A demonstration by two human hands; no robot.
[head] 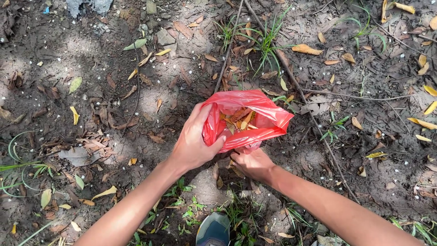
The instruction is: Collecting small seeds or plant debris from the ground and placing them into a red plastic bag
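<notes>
**Two hands hold a red bag over leafy ground**

A grey shoe toe stands nearest. Above it, the right hand grips the thin red plastic bag from below; the left hand clasps its rim. Dry yellow-brown leaves lie inside. Grass tufts grow beyond.

Holding a red plastic bag open over leaf-strewn dirt

Left hand gripping the bag's rim, right hand pinching underneath, dry leaves sitting inside.
</notes>
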